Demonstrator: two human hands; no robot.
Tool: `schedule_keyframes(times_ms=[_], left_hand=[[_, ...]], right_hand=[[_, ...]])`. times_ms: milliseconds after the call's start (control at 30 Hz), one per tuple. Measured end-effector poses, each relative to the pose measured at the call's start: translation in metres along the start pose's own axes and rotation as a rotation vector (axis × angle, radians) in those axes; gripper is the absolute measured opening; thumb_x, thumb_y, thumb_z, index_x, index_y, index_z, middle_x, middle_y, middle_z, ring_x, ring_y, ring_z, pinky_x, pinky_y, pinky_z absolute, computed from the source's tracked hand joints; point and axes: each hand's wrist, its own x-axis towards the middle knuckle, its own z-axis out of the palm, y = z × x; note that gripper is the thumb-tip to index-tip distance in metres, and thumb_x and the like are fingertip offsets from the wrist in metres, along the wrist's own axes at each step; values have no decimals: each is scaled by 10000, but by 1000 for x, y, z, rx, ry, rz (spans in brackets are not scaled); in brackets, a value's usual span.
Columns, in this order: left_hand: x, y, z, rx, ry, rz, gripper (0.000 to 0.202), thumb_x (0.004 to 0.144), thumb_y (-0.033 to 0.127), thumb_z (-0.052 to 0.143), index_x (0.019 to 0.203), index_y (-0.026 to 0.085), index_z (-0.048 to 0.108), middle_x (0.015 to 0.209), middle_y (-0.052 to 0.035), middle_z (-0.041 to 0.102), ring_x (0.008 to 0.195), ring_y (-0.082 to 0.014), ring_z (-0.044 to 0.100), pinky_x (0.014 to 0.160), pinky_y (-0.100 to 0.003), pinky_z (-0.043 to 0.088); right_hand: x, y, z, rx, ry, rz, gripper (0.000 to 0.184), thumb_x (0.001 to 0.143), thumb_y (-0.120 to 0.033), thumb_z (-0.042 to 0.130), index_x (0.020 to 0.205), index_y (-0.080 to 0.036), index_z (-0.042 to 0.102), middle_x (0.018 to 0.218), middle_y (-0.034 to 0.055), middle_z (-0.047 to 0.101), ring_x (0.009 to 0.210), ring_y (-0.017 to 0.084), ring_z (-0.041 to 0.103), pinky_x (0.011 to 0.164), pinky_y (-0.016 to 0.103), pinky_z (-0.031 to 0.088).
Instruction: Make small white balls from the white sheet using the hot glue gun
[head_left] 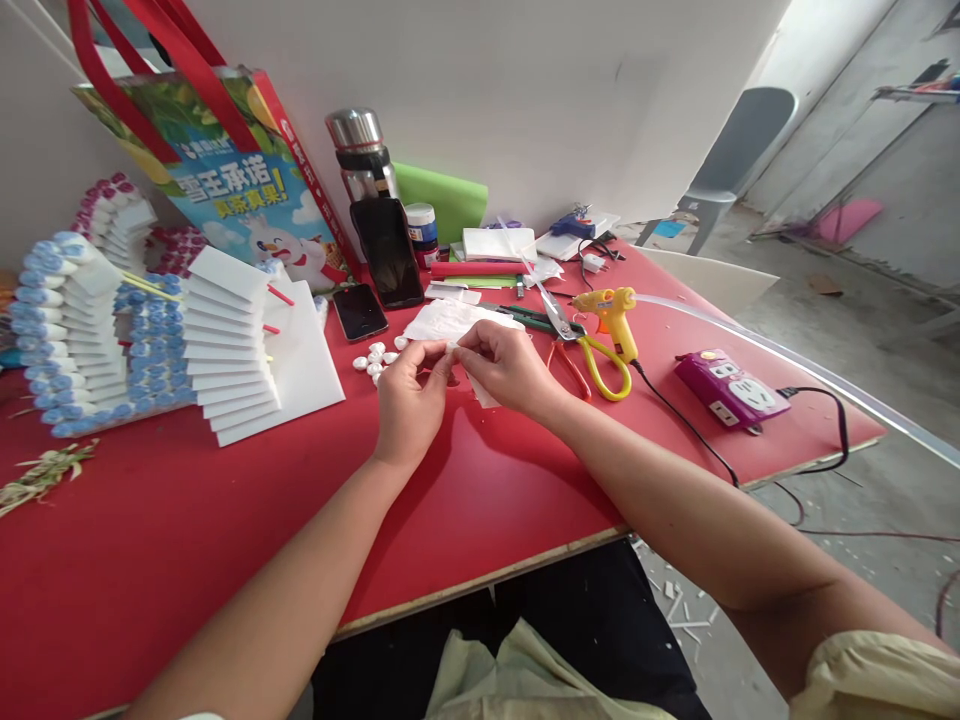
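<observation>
My left hand (411,400) and my right hand (501,368) meet above the red table (480,470). Thumbs and fingertips are pinched together around a small white piece (451,347), mostly hidden by the fingers; its material cannot be made out. Just behind the hands lie thin white sheets (442,318) that look like tissue. Several small white rounded lumps (369,362) are grouped beside my left hand. Scissors with yellow handles (606,370) and pliers with red-orange handles (571,372) lie right of my right hand.
A yellow glue gun (611,315) and a purple power strip (731,388) with cables occupy the right. Two phones (360,312), a steel flask (360,150) and a printed bag (247,190) stand behind. At left is a blue-and-white folded model (56,340) with fanned white boards (229,360).
</observation>
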Motion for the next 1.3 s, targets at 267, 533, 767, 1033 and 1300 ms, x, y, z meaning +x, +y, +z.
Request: schedule_keyframes(times_ms=[267,533,767,1033,1300], left_hand=[[3,2,1,-173,-67,-94,261,899,367,703,1060,167,751,761,-19,693,580,-109,568,592,-241,526],[4,1,0,-114,-48,-143,298,882,393,720,1060,157,752,727,-24,703,578,-128,618,621,-260,545],[6,5,-4,-43,-34,-160,252,832,386,763,925,153,753,723,-31,731,572,-146,678,614,-265,578],[2,1,-3,81,24,-37,125,869,254,702,939,165,754,759,-34,765,680,-180,751,691,-277,598],[5,2,-5,-201,-112,-197,340,829,457,767,992,160,730,770,-46,759,655,-198,734,690,-332,623]], right_hand=[[2,-2,-4,-3,-66,-10,119,808,-181,564,714,-168,634,645,-6,637,586,117,506,552,253,334],[3,1,-5,-15,-101,-10,127,829,-222,586,748,-151,652,649,0,619,600,116,492,555,251,330],[3,3,-5,50,-74,38,183,820,-302,645,709,-159,616,634,-7,585,596,113,480,542,251,329],[1,1,5,41,-2,82,135,823,-267,623,734,-165,625,679,13,631,659,138,535,576,253,360],[5,7,-7,45,-68,-32,121,819,-259,618,737,-170,618,661,-9,613,621,119,500,558,247,347]])
